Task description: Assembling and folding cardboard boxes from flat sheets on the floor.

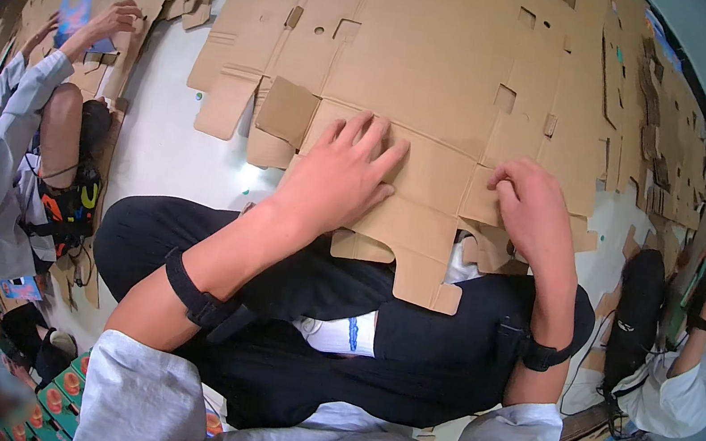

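Starting with the head view: we see flattened brown cardboard (430,60) filling twelve o'clock, its cut flaps (425,276) reaching over the dark trousers (157,234) toward five. We find the left hand (342,169) near centre, laid on the cardboard, fingers spread apart. The right hand (535,212) sits toward three o'clock at the cardboard, fingers curled together; we cannot tell if they pinch it. We note one co-worker's hand (110,20) at ten o'clock, beside a blurred blue item (76,6).
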`<state>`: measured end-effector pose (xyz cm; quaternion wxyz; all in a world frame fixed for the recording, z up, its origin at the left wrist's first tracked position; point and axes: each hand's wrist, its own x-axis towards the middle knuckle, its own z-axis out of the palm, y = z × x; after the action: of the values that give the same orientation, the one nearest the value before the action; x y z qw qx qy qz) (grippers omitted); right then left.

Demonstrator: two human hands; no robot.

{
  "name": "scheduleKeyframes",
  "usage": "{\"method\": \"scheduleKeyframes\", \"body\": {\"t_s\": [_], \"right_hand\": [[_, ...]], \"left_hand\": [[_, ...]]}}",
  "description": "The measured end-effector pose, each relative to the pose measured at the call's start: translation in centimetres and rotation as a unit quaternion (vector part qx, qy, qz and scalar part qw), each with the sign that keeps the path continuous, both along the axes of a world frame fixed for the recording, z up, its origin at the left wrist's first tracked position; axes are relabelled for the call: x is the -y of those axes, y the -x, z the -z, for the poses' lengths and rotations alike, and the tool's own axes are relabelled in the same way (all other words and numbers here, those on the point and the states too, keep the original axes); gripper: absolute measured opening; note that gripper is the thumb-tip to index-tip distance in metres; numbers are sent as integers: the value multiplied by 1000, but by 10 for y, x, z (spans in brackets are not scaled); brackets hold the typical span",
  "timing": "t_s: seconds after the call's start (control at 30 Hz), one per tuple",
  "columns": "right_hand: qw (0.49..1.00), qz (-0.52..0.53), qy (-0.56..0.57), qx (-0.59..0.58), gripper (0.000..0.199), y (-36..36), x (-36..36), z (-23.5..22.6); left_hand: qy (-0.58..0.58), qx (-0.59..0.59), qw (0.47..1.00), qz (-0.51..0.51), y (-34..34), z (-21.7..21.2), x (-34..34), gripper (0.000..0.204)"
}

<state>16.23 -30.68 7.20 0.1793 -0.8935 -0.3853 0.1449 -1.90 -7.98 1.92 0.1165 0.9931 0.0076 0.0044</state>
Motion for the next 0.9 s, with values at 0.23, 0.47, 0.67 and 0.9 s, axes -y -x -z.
{"method": "scheduleKeyframes", "body": {"t_s": [0.23, 0.47, 0.67, 0.9], "right_hand": [[997, -15, 79, -19, 24, 8, 6, -1], [994, -40, 101, -24, 34, 13, 8, -4], [993, -46, 106, -15, 38, 15, 8, -4], [992, -44, 114, -16, 40, 16, 7, -5]], "left_hand": [[-20, -9, 997, -71, -5, 5, -2, 65], [-20, -67, 997, -18, -3, -5, -1, 63], [21, -88, 996, -7, 0, -10, -8, 62], [56, -37, 997, -36, -3, -6, -12, 57]]}}
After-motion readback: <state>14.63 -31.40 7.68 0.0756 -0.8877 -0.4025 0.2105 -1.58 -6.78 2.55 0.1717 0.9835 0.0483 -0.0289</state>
